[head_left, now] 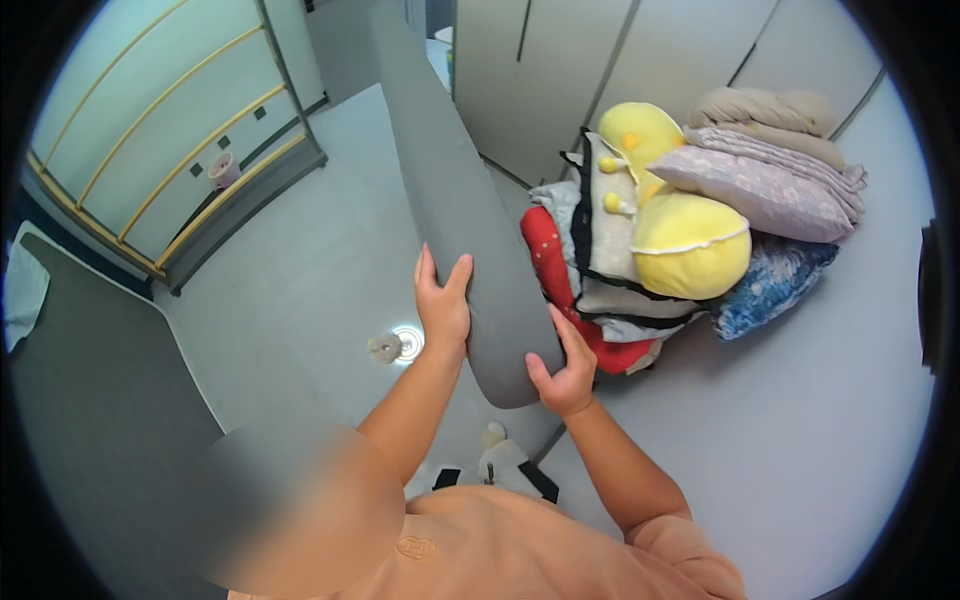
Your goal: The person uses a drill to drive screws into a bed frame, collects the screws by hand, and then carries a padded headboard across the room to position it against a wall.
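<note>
A long grey padded cushion (455,215) stretches away from me, its rounded near end close to my body and its far part running toward the back. My left hand (443,308) presses on its left side, thumb toward the top face. Lower down, my right hand (566,372) clasps the right side near the rounded end. Some fingertips of both hands are hidden by the cushion. Right beside it lies a pile with a red fabric piece (546,258), a yellow plush toy (690,245), a lilac patterned pillow (755,188) and a blue patterned pillow (775,285).
Folded beige bedding (765,108) tops the pile, which rests on a pale surface (790,440). Pale cabinet doors (560,60) stand behind. At left are a gold-railed frame (180,110), a pink cup (224,170) and a dark grey surface (100,360). A small round object (385,347) is on the floor.
</note>
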Tool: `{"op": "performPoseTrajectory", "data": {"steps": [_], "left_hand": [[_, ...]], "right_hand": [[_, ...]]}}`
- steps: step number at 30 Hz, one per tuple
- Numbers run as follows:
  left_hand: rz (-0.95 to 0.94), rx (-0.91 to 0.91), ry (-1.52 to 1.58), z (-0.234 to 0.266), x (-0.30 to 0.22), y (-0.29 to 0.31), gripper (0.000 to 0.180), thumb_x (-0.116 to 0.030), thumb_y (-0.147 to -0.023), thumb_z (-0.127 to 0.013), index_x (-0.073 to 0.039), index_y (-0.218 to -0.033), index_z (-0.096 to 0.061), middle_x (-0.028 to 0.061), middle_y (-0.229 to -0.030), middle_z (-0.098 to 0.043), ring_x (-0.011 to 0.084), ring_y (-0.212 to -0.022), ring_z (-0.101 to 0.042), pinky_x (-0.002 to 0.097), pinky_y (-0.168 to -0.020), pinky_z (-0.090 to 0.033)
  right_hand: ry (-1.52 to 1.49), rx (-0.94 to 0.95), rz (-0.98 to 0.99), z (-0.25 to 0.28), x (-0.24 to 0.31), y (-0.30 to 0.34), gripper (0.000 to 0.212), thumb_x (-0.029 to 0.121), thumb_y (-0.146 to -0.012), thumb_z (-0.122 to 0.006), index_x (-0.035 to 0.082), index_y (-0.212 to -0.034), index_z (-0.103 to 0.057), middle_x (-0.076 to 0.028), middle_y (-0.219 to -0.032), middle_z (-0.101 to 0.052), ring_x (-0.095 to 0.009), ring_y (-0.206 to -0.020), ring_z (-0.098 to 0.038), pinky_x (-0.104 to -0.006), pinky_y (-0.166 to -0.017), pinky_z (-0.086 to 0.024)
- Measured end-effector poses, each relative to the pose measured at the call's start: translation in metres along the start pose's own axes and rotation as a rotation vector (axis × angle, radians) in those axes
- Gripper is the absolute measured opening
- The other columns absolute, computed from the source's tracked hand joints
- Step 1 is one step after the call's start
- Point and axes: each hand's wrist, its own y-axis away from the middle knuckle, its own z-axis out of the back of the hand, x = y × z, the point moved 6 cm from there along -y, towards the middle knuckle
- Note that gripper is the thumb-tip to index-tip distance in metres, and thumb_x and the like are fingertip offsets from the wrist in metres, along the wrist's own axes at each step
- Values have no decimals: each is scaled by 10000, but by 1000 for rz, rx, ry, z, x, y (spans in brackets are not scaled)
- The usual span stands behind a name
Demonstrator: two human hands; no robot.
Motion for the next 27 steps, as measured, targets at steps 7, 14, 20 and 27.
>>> {"op": "performPoseTrajectory", "data": {"steps": [7,14,20,27], "left_hand": [[-110,163,-90,-116,18,-3,776,-214,-826,-614,49,-1401,-165,251,-1415,-251,313,-1298,-298,345,-1032,-296],[-767,435,-1000,-189,-1,15,612,-229,-811,-594,-118,-1367,-362,278,-1458,-86,471,-1336,-85,455,-1083,-166],[-546,320,-578,-180,5,16,586,-215,-818,-583,-96,-1352,-373,218,-1481,-64,344,-1349,-187,391,-1065,-237],[-222,255,-140,-137,-5,-1,679,-158,-773,-623,-65,-1379,-330,208,-1490,-18,296,-1354,-200,366,-1055,-269]], "right_hand": [[-222,-33,-271,78,-73,-16,552,232,-791,-625,-69,-1228,-475,-186,-1119,-594,-233,-1035,-573,-323,-899,-424],[-316,-160,-553,121,-110,-13,442,247,-867,-588,-50,-1186,-515,-133,-1055,-616,-169,-961,-557,-283,-870,-420],[-309,-356,-598,108,-134,27,457,326,-876,-569,-66,-1111,-561,-147,-1007,-637,-186,-901,-578,-292,-828,-438],[-397,-329,-586,71,-91,17,424,267,-868,-581,-50,-1149,-554,-140,-1067,-621,-177,-966,-566,-292,-874,-423]]}}
